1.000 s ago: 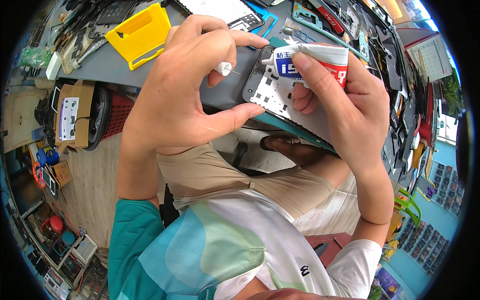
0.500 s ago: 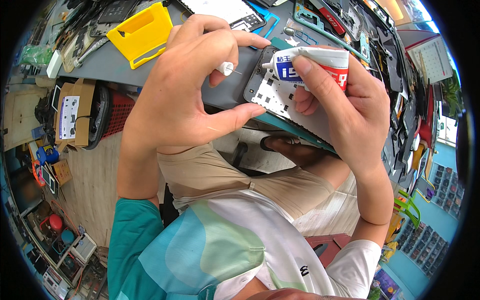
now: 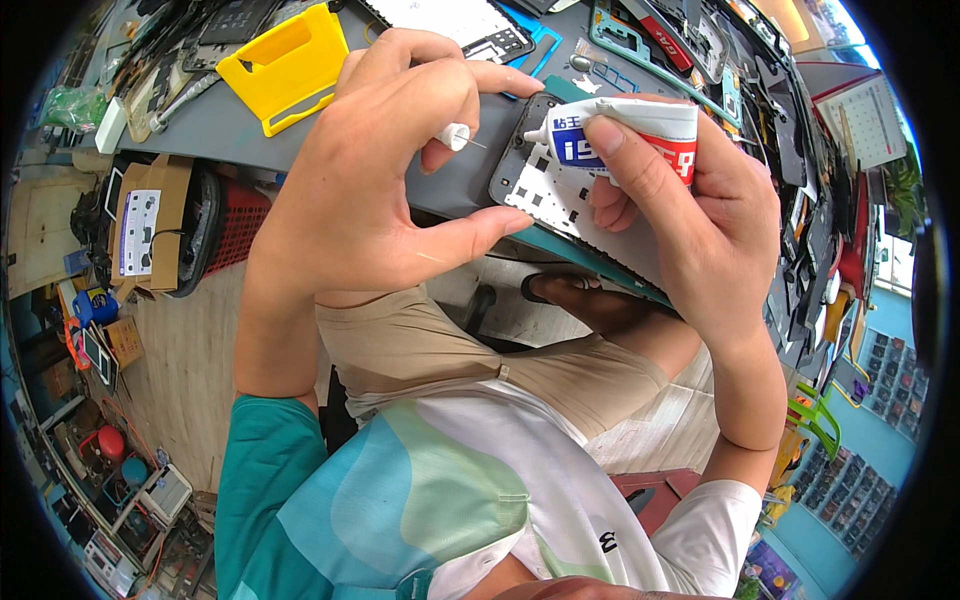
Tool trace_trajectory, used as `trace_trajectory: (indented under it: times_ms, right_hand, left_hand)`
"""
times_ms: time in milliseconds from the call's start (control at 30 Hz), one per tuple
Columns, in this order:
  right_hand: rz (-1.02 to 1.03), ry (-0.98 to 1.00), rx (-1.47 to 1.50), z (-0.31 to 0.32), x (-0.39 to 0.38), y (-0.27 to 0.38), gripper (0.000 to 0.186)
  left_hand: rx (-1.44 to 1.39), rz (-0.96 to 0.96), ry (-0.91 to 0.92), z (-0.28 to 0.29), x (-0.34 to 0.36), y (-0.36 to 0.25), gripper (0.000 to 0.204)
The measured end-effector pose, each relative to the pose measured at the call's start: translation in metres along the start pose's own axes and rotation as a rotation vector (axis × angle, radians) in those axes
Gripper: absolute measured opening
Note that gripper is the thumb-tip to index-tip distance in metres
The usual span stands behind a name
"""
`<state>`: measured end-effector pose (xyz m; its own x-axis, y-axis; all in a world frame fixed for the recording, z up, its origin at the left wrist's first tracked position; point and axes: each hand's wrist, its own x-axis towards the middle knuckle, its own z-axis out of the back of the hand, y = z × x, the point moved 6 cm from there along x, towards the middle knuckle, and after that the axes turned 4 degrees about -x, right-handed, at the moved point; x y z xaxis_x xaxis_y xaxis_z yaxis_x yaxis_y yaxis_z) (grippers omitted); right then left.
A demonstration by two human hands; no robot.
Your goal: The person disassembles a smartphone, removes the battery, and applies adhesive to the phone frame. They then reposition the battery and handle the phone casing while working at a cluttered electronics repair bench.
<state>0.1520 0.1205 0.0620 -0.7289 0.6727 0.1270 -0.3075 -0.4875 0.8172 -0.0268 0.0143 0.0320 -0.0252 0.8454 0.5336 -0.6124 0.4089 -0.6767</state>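
My left hand (image 3: 370, 200) holds a small white cap with a thin pin (image 3: 456, 136) in its curled fingers; its forefinger and thumb reach to the edges of a dark phone frame (image 3: 510, 170) with a white perforated inner plate. My right hand (image 3: 700, 210) grips a white, blue and red glue tube (image 3: 622, 142) between thumb and fingers, its nozzle pointing left over the upper part of the frame. The frame lies at the front edge of the grey worktable (image 3: 440, 180), partly hidden under my right hand.
A yellow plastic holder (image 3: 280, 60), another phone frame (image 3: 450, 20), a blue frame (image 3: 545, 50) and piles of phone parts (image 3: 790, 160) crowd the table. Below left stand a cardboard box (image 3: 150, 220) and a red basket (image 3: 230, 230); a green plastic chair (image 3: 815, 410) is at the right.
The tube in my right hand has dropped slightly, its nozzle lower over the frame. The frame has shifted a little to the right. My left hand is almost unchanged.
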Motion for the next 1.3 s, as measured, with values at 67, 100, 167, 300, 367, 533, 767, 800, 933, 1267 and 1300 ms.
trace_trajectory:
  times_ms: [67, 100, 167, 300, 367, 533, 767, 800, 933, 1267, 1300]
  right_hand:
    - [-0.002, -0.001, -0.009, -0.0003, -0.0001, 0.0008, 0.022]
    - [0.001, 0.001, -0.007, -0.0004, 0.0001, 0.0008, 0.022]
    - [0.008, 0.005, -0.004, -0.0004, 0.0002, 0.0008, 0.021]
    - [0.040, 0.010, -0.036, 0.0005, 0.0006, 0.0029, 0.020]
    - [0.043, 0.013, -0.044, 0.0007, 0.0008, 0.0041, 0.020]
    - [0.041, 0.019, -0.036, 0.0005, 0.0007, 0.0032, 0.020]
    - [0.033, 0.029, -0.022, 0.0000, 0.0006, 0.0035, 0.021]
    - [0.034, 0.029, -0.022, 0.0001, 0.0006, 0.0034, 0.021]
    - [0.039, 0.028, -0.021, -0.0003, 0.0001, 0.0043, 0.022]
    - [0.053, 0.047, -0.038, -0.0008, -0.0006, 0.0039, 0.024]
    - [0.050, 0.049, -0.040, -0.0009, -0.0007, 0.0037, 0.024]
  left_hand:
    - [0.012, -0.004, 0.007, 0.0005, 0.0001, -0.0004, 0.060]
    - [0.019, -0.005, 0.010, 0.0007, 0.0003, -0.0007, 0.060]
    - [0.028, -0.002, 0.014, 0.0009, 0.0002, -0.0012, 0.060]
    - [0.029, -0.032, 0.009, 0.0002, 0.0003, -0.0002, 0.060]
    - [0.042, -0.034, 0.015, 0.0005, 0.0005, -0.0005, 0.059]
    - [0.059, -0.039, 0.023, 0.0010, 0.0011, -0.0015, 0.059]
    - [0.053, -0.027, 0.025, 0.0010, 0.0004, -0.0012, 0.059]
    - [0.052, -0.028, 0.026, 0.0011, 0.0006, -0.0011, 0.059]
    - [0.048, -0.036, 0.030, 0.0008, 0.0010, -0.0013, 0.059]
    - [0.029, -0.039, 0.025, 0.0011, 0.0006, -0.0022, 0.059]
    - [0.027, -0.039, 0.026, 0.0010, 0.0005, -0.0020, 0.059]
